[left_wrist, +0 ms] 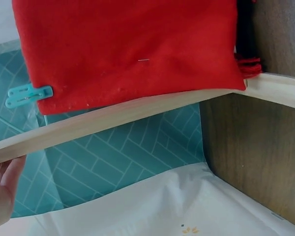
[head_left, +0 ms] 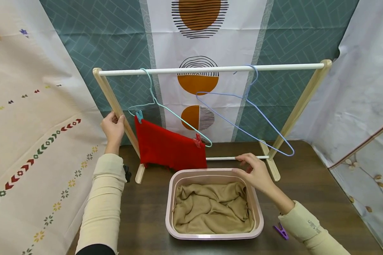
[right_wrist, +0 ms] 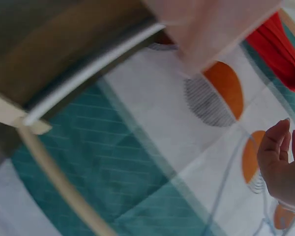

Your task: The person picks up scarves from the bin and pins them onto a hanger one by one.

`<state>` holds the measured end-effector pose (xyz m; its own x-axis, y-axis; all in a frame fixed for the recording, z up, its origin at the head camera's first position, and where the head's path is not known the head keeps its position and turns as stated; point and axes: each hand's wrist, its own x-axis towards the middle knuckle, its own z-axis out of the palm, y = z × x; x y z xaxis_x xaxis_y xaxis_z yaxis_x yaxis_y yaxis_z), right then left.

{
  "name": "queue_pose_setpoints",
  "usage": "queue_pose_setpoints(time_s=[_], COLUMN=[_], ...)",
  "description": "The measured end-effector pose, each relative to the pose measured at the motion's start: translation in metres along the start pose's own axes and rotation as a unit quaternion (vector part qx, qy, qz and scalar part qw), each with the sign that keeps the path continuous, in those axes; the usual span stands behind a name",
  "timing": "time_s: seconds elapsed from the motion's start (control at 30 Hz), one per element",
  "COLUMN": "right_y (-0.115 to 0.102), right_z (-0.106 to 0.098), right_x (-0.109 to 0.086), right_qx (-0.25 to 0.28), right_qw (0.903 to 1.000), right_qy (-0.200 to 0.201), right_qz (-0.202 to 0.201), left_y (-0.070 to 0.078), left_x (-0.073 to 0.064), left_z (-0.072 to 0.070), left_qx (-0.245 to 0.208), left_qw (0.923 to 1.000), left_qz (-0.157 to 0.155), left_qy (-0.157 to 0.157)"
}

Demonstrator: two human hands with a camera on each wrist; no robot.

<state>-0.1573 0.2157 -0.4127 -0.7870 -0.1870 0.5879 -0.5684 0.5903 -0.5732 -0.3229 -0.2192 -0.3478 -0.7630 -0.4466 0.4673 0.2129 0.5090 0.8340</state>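
Note:
My left hand holds the left wooden post of a clothes rack, its fingers partly hidden behind the wood in the left wrist view. Beside it a red cloth hangs from a mint-green hanger, clipped by a teal clothespin and a red clothespin. My right hand, fingers loosely bent and holding nothing, hovers over the right rim of a pink basin. Folded brown cloth fills the basin. A blue hanger hangs bare from the white top bar.
On the dark wooden table, a purple clothespin lies right of the basin, near my right sleeve. The rack's right post and white lower bar stand behind the basin. Patterned cloths hang behind and along both sides.

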Motion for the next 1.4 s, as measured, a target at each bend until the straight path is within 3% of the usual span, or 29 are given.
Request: queue_pose_setpoints(time_s=[0.2, 0.37, 0.43, 0.53, 0.67, 0.73, 0.83, 0.97, 1.1, 1.4], right_y=[0.021, 0.031, 0.033, 0.035, 0.039, 0.04, 0.042, 0.045, 0.048, 0.05], right_z=[-0.005, -0.009, -0.01, -0.01, -0.008, -0.007, -0.005, -0.002, 0.0, 0.003], right_x=[-0.033, -0.057, -0.064, -0.072, -0.082, -0.086, -0.092, -0.095, -0.097, -0.1], right_qx=[-0.033, -0.05, -0.034, 0.017, 0.105, 0.141, 0.185, 0.216, 0.216, 0.216], right_qw=[0.9985, 0.9952, 0.9928, 0.9861, 0.9694, 0.9589, 0.9448, 0.9389, 0.9452, 0.9474], right_qy=[-0.026, -0.031, -0.044, -0.078, -0.121, -0.137, -0.152, -0.156, -0.149, -0.143], right_qz=[0.035, 0.078, 0.106, 0.146, 0.186, 0.205, 0.224, 0.218, 0.194, 0.188], left_y=[0.002, 0.002, -0.001, -0.006, -0.008, -0.006, -0.001, 0.005, 0.003, 0.0], left_x=[0.0, -0.014, -0.023, -0.038, -0.055, -0.063, -0.077, -0.096, -0.113, -0.144], left_z=[-0.005, -0.012, -0.016, -0.021, -0.029, -0.031, -0.032, -0.029, -0.024, -0.009], left_qx=[0.019, 0.014, 0.009, 0.01, 0.003, -0.003, 0.001, -0.009, -0.026, -0.051], left_qw=[0.9995, 0.9972, 0.996, 0.9965, 0.9978, 0.9976, 0.9941, 0.9815, 0.963, 0.9256], left_qz=[-0.005, -0.035, -0.048, -0.054, -0.048, -0.035, -0.002, 0.054, 0.09, 0.083], left_qy=[-0.024, -0.064, -0.075, -0.063, -0.045, -0.06, -0.108, -0.183, -0.252, -0.366])
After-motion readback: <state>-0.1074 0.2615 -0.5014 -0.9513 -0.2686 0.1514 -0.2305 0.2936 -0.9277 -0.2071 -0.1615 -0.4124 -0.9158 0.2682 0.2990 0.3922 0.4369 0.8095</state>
